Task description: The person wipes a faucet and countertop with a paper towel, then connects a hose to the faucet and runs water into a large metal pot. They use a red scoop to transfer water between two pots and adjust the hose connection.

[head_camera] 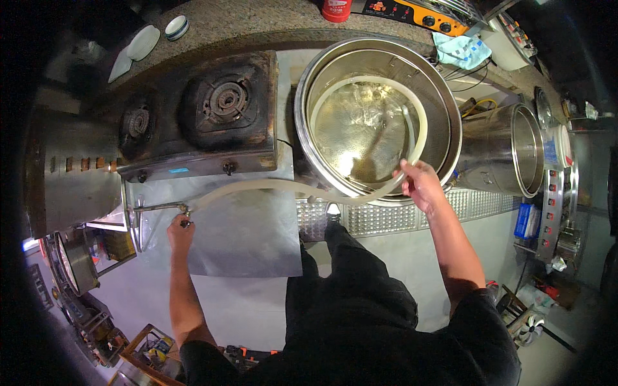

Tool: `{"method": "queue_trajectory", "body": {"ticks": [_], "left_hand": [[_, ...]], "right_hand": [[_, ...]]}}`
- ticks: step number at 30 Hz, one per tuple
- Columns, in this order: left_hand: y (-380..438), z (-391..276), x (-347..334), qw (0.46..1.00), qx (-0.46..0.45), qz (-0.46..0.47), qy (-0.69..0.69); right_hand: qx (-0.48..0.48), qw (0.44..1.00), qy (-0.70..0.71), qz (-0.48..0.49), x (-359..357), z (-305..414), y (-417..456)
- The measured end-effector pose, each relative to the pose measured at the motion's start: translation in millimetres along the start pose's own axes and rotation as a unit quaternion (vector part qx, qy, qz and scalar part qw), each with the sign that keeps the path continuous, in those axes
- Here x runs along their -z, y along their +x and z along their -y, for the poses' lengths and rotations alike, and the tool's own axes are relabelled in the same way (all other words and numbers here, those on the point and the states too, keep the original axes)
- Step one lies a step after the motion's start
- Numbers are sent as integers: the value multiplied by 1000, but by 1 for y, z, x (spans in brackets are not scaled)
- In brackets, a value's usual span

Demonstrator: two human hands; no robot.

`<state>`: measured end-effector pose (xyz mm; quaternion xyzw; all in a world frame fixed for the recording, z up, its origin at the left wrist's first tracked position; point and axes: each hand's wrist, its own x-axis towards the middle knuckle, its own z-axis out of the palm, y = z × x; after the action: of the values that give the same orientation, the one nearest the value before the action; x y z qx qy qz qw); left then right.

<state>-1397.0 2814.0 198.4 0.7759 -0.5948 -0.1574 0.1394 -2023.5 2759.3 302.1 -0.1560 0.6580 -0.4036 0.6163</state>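
Note:
My left hand is closed on a tap valve handle beside a metal pipe fitting. From that fitting a translucent hose runs right, over the rim of a large round steel pot. Inside the pot the hose curves round the wall, its end pointing down near the right side. Water with a rippled surface lies at the bottom. With thumb and fingers, my right hand grips the hose at the pot's near right rim.
A blackened gas stove with burners stands left of the pot. To the right lies a tall steel pot on a perforated metal strip. Behind, a stone counter holds plates, a red container and a light blue cloth.

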Motion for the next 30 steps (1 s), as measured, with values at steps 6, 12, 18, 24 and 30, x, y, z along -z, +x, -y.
{"method": "queue_trajectory", "body": {"ticks": [6,12,18,24,30], "left_hand": [[1,9,-1,998,55,-27,-10],[22,4,-34,997,38,-70,11],[21,-3,-25,989,26,-125,-74],[29,-9,-19,989,23,-126,-70],[42,30,-13,823,320,53,-467]], "right_hand": [[158,965,209,23,-66,81,61],[-16,994,-62,-90,-5,-28,144],[137,714,-669,-157,10,-53,66],[303,704,-617,-176,4,-27,-1],[366,708,-591,-127,17,-37,-25]]}}
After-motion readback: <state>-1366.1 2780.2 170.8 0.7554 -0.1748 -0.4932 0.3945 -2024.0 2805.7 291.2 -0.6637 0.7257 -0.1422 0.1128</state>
